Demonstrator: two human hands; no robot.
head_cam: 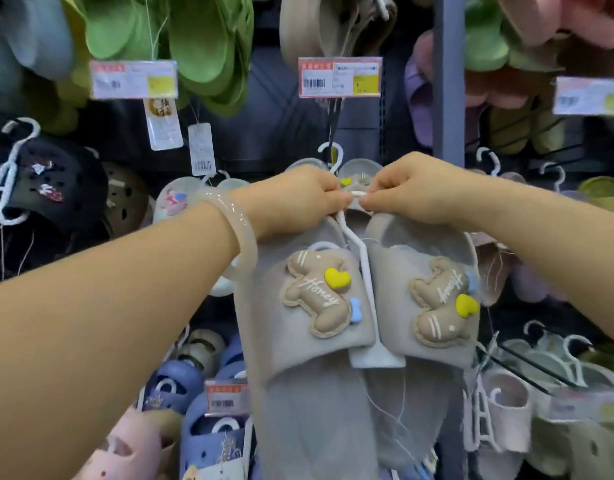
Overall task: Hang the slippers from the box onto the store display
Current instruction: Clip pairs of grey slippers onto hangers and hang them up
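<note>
Both hands meet at the top of a white plastic hanger [362, 268]: the left hand [295, 199] and right hand [413, 188] each have their fingers curled and pinching its upper loop. The pair of grey "Honey" bear slippers [316, 341] hangs on that hanger, held in front of the store display [449, 98], below a price tag [339, 77].

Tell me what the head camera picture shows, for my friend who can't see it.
Two hands, the left hand and the right hand, pinch the top of a white hanger carrying a pair of grey slippers with tan bear patches. They hold it up in front of a shop display of hanging slippers, with green slippers and price tags above.
</note>
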